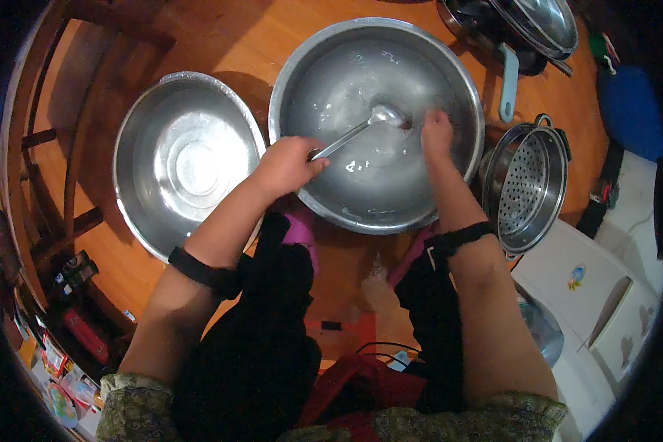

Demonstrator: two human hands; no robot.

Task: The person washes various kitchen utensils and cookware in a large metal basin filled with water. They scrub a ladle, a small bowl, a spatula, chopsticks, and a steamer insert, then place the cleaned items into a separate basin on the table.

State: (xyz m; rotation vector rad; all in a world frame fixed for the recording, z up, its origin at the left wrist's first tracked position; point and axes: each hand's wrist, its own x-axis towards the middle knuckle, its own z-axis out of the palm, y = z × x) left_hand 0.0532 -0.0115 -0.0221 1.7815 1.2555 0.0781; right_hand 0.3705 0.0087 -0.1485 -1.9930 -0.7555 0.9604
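My left hand (pixel 293 164) grips the handle of a metal serving spoon (pixel 345 140) over the near left rim of a large steel basin (pixel 282 105). Cloudy water (pixel 359 188) fills part of this basin, and the spoon's bowl lies at its surface near the middle. On the basin's right side, my right hand (pixel 437 135) dips into the water with its fingertips hidden. Whether it holds anything is unclear. A small brownish patch shows beside the spoon's bowl, too blurred to name.
A second steel basin (pixel 190 127) stands on the wooden floor (pixel 226 36) at left. To the right are a steel steamer with a perforated insert (pixel 522 185), a pan's light-blue handle (pixel 508 83), a glass lid (pixel 547 22) and a white drawer unit (pixel 574 282). A wooden frame (pixel 19 182) borders the left.
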